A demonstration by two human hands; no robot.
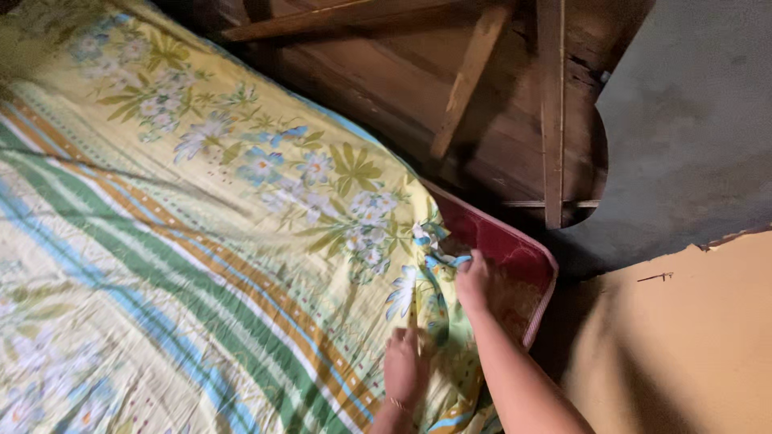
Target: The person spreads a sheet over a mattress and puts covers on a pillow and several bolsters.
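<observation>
Here both hands (438, 325) pinch floral bedsheet (241, 225) corner over red mattress (515, 249).

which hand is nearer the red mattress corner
Right. The right hand grips the floral bedsheet edge right beside the red mattress corner; the left hand rests on the sheet farther back from it.

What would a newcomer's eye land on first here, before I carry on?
Probably the yellow floral bedsheet with green, blue and orange stripes, filling the left of the view. Next, both hands at its lower right corner: the right hand grips the sheet's edge over the red mattress, the left hand presses the sheet just below.
</observation>
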